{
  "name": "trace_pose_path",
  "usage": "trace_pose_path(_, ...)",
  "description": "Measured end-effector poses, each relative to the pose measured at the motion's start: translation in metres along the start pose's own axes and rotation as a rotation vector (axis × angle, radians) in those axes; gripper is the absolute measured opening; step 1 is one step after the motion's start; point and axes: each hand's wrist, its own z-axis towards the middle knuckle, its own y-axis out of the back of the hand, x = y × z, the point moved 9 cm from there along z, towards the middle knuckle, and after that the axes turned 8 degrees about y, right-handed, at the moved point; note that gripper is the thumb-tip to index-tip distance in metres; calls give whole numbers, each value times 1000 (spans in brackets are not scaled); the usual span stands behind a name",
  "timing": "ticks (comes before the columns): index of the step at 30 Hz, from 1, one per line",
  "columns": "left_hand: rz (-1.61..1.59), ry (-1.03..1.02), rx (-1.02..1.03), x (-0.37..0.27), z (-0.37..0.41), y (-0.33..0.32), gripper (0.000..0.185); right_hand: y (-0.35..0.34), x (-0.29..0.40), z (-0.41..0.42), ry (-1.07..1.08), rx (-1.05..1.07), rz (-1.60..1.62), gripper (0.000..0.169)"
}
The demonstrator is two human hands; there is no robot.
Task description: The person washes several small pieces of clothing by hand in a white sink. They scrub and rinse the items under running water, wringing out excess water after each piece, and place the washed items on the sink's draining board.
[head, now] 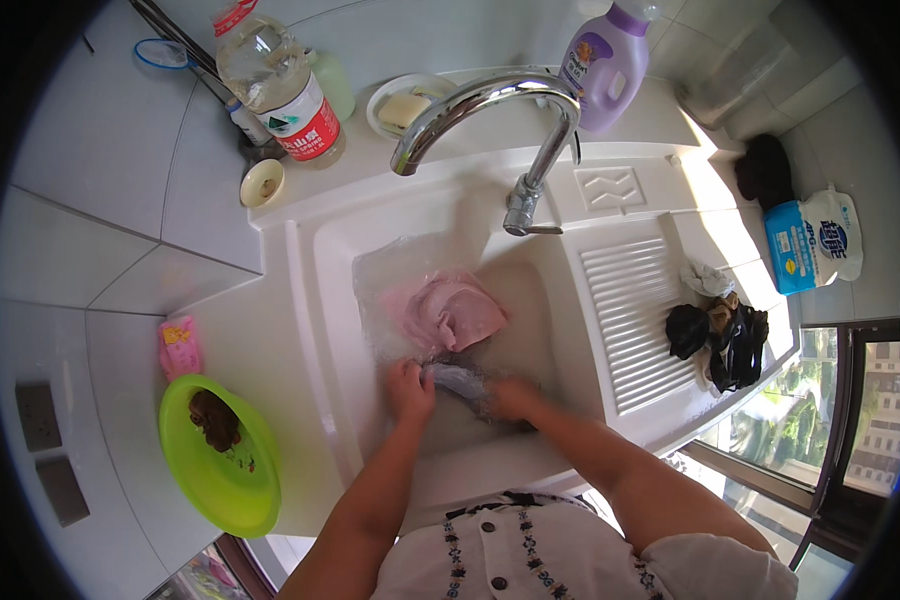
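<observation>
Both hands are low in the white laundry sink point(300, 300), which holds cloudy water. My left hand point(411, 390) grips one end of a wet grey cloth point(456, 380). At its other end my right hand point(511, 397) has hold of the fabric, its fingers partly hidden by water and cloth. The grey cloth is stretched between the two hands near the water's surface. Just beyond it a pink cloth point(457, 311) lies bunched in the water, touched by neither hand. Above the sink's far side arches a chrome faucet point(495, 90).
Left of the sink stands a green plastic basin point(270, 465) with a brown cloth point(214, 420). A ribbed washboard point(630, 322) is at right, dark garments point(735, 345) beside it. A large plastic bottle point(307, 112), a soap dish point(375, 101) and a purple detergent bottle point(607, 67) line the back ledge.
</observation>
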Motion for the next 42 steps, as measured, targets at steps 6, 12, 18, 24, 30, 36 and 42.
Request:
trace_pose_path(6, -1428, 1149, 363, -30, -13, -52, 34, 67, 34, -13, 323, -689, 1041, 41)
trace_pose_path(12, -1810, 911, 677, -104, 7, -50, 41, 160, 64, -17, -98, -610, 629, 39)
trace_pose_path(18, -2049, 780, 804, -97, 24, -32, 37, 120, 114, -17, 88, -609, 493, 37)
trace_pose_path(24, -1357, 978, 725, -68, 3, -53, 34, 94, -9, 25, 33, -507, 905, 39)
trace_pose_path(30, -156, -81, 499, -54, 13, -29, 58, 48, -5, -1, -45, -442, 182, 49)
trace_pose_path(36, 56, 140, 525, -53, -20, -32, 54, 40, -24, 1, -143, -255, -1, 38)
trace_pose_path(42, -679, 860, 789, -43, -67, -108, 58, 39, -29, 20, -3, -427, -12, 35)
